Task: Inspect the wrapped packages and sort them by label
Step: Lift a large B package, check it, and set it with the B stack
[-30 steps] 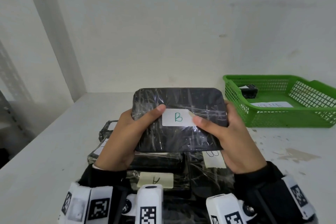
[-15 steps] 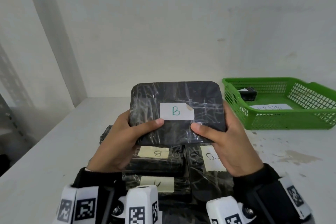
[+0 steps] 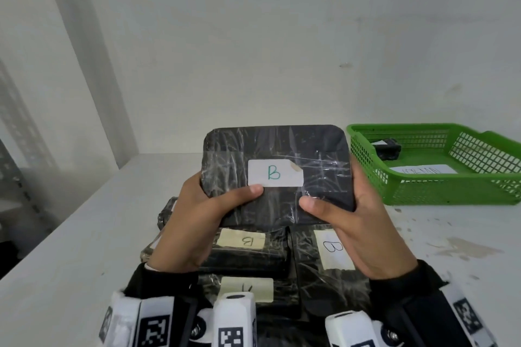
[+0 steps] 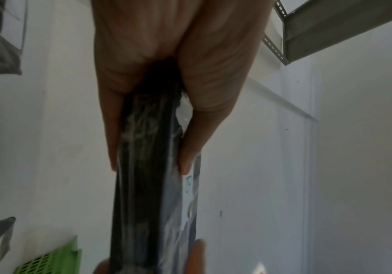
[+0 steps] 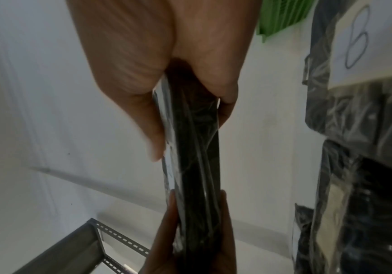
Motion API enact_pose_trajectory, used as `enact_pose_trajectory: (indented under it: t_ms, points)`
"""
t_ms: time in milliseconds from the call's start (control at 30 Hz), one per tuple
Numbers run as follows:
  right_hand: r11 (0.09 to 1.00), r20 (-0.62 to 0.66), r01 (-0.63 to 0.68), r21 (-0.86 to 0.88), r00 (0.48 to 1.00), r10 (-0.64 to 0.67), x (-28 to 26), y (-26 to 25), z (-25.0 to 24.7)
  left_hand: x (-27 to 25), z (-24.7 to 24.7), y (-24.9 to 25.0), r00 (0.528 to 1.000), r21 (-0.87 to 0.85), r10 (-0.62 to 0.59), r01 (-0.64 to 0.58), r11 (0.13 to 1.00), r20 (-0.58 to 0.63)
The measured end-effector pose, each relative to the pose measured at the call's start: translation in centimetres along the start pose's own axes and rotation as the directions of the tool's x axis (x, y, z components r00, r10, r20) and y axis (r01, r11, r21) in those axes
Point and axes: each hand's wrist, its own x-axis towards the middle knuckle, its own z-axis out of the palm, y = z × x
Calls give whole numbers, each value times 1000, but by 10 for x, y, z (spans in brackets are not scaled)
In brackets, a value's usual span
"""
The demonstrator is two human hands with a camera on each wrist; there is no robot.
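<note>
A flat black package (image 3: 279, 149) wrapped in clear film is held up above the table, its white label (image 3: 275, 173) marked B facing me. My left hand (image 3: 197, 220) grips its left edge with the thumb on the front face. My right hand (image 3: 358, 228) grips the right edge the same way. In the left wrist view the package (image 4: 148, 185) shows edge-on between thumb and fingers; in the right wrist view the package (image 5: 194, 166) is seen likewise. Below lie several more wrapped packages (image 3: 248, 251), two with labels marked B (image 3: 334, 248).
A green plastic basket (image 3: 451, 191) stands on the white table at the right, holding a small black item (image 3: 387, 148) and a white paper sheet (image 3: 420, 170). A white wall rises behind. A metal shelf frame (image 5: 110, 239) stands to the left.
Both hands have raised the package a little, and their thumbs have slid down off the label so the B is uncovered. More of the packages beneath now show.
</note>
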Motion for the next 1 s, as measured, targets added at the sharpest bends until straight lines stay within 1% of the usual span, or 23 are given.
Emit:
enact_pose_trajectory:
  t_ms: [100, 167, 267, 400, 500, 567, 633, 767, 900, 933, 1000]
  points:
    - [999, -49, 33, -40, 998, -35, 1, -2, 0, -1, 2, 1, 999, -39, -21, 23, 999, 44]
    - [998, -58, 43, -48, 997, -46, 0, -3, 1, -2, 3, 3, 997, -73, -35, 40, 997, 66]
    - [998, -56, 37, -54, 998, -40, -1, -2, 0, 0, 1, 2, 999, -85, -41, 42, 995, 15]
    - [998, -53, 34, -60, 998, -37, 0, -2, 1, 1, 3, 0, 999, -87, -40, 40, 995, 0]
    - [997, -130, 59, -48, 989, -65, 2, -3, 1, 0, 4, -1, 999, -71, -47, 48, 996, 15]
    - [995, -149, 86, -57, 984, -94, 1, -3, 1, -1, 7, -1, 998, -62, -55, 56, 997, 16]
    - [991, -162, 105, -86, 980, -118, 0, -3, 2, 1, 6, -2, 999, -73, -34, 34, 997, -8]
    - [992, -138, 96, -88, 985, -107, 1, -3, 5, 3, 3, -1, 999, -108, -53, 52, 993, -11]
    - [997, -125, 71, -33, 989, -74, 3, -3, -1, 0, 1, 2, 991, -165, -113, 124, 979, 76]
    - [996, -125, 76, -42, 989, -80, 3, -3, -2, -1, 3, 3, 990, -160, -118, 130, 979, 80]
    - [997, -136, 68, -40, 988, -73, 3, -1, -4, 0, 4, 0, 994, -99, -95, 99, 990, 46]
